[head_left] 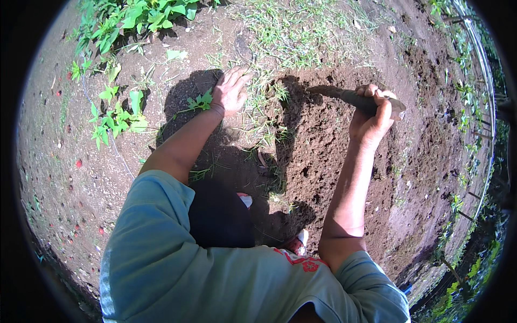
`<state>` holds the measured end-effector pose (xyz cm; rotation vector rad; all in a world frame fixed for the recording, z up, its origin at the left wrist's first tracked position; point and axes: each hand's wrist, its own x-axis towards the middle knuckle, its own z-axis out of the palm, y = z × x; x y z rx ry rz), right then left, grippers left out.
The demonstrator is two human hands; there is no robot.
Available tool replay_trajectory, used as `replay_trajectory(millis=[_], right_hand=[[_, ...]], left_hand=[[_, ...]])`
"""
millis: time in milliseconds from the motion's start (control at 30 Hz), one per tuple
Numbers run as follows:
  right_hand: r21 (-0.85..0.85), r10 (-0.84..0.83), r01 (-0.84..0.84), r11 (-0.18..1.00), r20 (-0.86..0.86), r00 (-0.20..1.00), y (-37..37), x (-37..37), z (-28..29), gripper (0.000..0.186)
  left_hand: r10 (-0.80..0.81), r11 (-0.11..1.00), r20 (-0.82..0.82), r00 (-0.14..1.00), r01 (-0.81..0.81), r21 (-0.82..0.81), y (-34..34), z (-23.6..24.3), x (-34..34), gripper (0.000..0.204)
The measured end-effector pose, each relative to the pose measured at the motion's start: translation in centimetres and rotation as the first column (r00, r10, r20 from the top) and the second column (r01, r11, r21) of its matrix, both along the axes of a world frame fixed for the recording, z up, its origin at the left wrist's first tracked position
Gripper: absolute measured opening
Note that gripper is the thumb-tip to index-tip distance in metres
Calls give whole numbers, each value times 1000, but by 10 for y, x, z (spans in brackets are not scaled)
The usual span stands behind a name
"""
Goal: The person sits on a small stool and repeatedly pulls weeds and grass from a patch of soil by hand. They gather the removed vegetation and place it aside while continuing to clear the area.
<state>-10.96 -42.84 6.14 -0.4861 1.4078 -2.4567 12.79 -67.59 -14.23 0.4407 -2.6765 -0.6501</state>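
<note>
My right hand (pixel 372 116) is closed around a dark digging blade (pixel 344 97). Its narrow, soil-coated tip points left, over the edge of a patch of loose brown soil (pixel 318 134). My left hand (pixel 230 90) rests on the ground with its fingers stretched out, beside low green weeds (pixel 261 110) at the border of that soil. Nothing shows in it, though its palm is hidden. A small leafy sprig (pixel 201 101) lies against my left wrist.
Broad-leaved plants (pixel 145 13) grow at the upper left, with a smaller plant (pixel 116 121) below them. More grass (pixel 291 32) covers the ground ahead. A fence line (pixel 489 102) with stakes curves along the right. My shoe (pixel 298 242) stands at the soil's near edge.
</note>
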Motion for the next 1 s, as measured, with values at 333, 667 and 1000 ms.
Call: replay_trajectory(millis=[333,667,1000], right_hand=[[321,-96,76,944,46,994,-150,-28,-103,20],[451,122,-219,865,234,965,-115,-23,-65,10],[361,368,-334,871,-27,929,-36,-5,15,19]], left_hand=[[3,999,27,1000,-1,-51,-4,-1,-2,69],[-7,1000,-15,1000,7,-3,-1,1,-1,65],[-6,1000,17,1000,6,-19,-1,5,-2,58]])
